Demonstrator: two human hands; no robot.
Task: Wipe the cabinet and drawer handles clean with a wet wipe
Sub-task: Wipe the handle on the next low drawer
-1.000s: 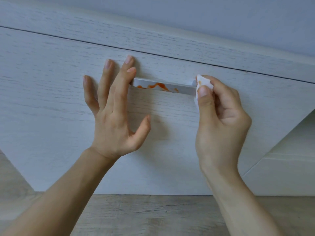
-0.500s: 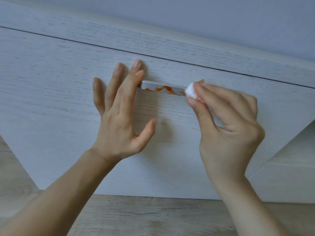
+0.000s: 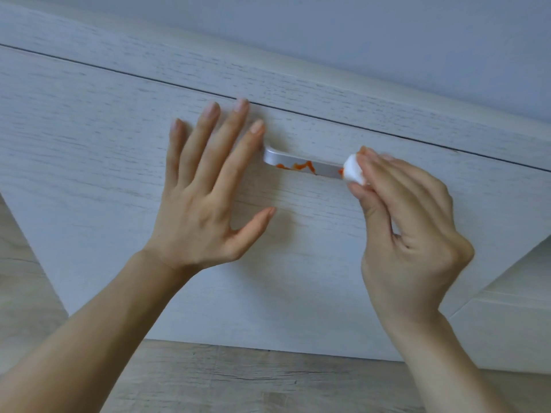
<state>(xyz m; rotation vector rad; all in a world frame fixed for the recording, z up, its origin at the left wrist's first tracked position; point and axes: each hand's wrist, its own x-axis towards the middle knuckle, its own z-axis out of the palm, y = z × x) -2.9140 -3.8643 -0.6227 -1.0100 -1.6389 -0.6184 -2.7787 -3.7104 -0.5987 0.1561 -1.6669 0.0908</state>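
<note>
right hand (image 3: pixel 411 234) pinching wipe (image 3: pixel 353 172), stained handle (image 3: pixel 301 165)

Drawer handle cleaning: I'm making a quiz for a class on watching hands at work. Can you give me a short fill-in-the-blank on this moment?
1. The smear on the silver handle is ____ in colour.
2. The balled white wipe is pinched in the ____ hand.
3. The left hand lies flat with its fingers ____ on the drawer front.
4. The wipe touches the handle at its ____ end.

Missing words: orange; right; spread; right
</note>
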